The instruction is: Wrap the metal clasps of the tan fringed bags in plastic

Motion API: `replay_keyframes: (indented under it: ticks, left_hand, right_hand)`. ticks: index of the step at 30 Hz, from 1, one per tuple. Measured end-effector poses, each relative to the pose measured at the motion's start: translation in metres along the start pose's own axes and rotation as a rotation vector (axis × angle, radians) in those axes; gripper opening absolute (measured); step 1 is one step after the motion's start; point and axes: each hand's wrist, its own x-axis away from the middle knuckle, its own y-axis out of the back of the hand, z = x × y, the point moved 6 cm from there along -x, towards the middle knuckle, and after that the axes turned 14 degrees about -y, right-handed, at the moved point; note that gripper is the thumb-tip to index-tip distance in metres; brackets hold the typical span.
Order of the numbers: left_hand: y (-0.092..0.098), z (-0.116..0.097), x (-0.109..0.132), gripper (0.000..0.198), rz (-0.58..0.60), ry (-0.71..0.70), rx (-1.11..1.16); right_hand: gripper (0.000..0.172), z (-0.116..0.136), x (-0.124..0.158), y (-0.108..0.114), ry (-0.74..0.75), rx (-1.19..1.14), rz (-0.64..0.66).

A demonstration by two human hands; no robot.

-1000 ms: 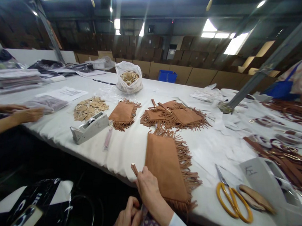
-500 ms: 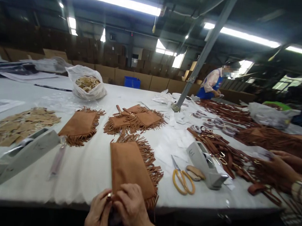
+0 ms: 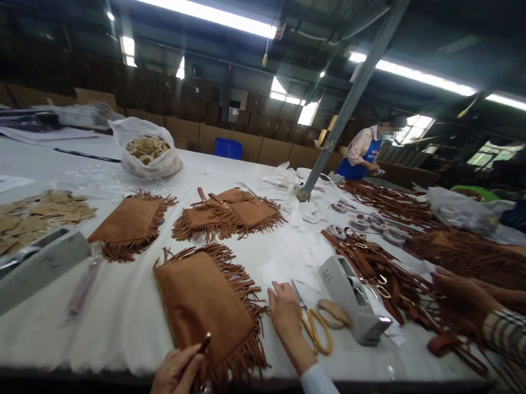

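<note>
A brown fringed pouch (image 3: 204, 302) lies at the table's near edge. At its lower corner my left hand (image 3: 177, 372) is closed, pinching a small brown tab with a shiny metal end (image 3: 206, 341). To the right of the fringe, my right hand (image 3: 285, 308) is on the table with fingers stretched out and nothing visible in them. It is beside the yellow-handled scissors (image 3: 316, 333), whose blades lie near its fingertips. Close to the scissors are a tan piece (image 3: 334, 314) and a grey tape dispenser (image 3: 354, 302).
More fringed pouches (image 3: 129, 220) lie farther back. On the left are a second tape dispenser (image 3: 33, 271) and a pile of tan tags (image 3: 35, 213). Brown straps (image 3: 369, 260) and a co-worker's hands (image 3: 468, 296) are at right. A post (image 3: 349, 108) rises from the table.
My right hand has left the pouch and moved right, toward the scissors. The pouch has turned and shifted left, its corner tab still in my left hand.
</note>
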Motion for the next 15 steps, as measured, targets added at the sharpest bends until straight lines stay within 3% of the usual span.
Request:
replay_keyframes:
  ticks: [2,4,10,15]
  left_hand:
    - [0.0,0.002,0.002,0.044,-0.023,0.084,0.05]
    - [0.0,0.001,0.002,0.047,-0.031,0.147,0.093]
    - [0.0,-0.016,-0.01,0.047,0.079,0.21,0.209]
    - [-0.002,-0.026,-0.019,0.044,0.185,0.211,0.243]
  right_hand:
    - [0.02,-0.024,-0.016,-0.003,-0.028,0.154,0.006]
    - [0.025,-0.039,-0.023,-0.01,0.009,0.166,0.038]
    - [0.024,-0.058,-0.036,-0.018,-0.026,0.111,0.094]
    - [0.032,-0.063,-0.046,0.002,-0.141,-0.293,0.217]
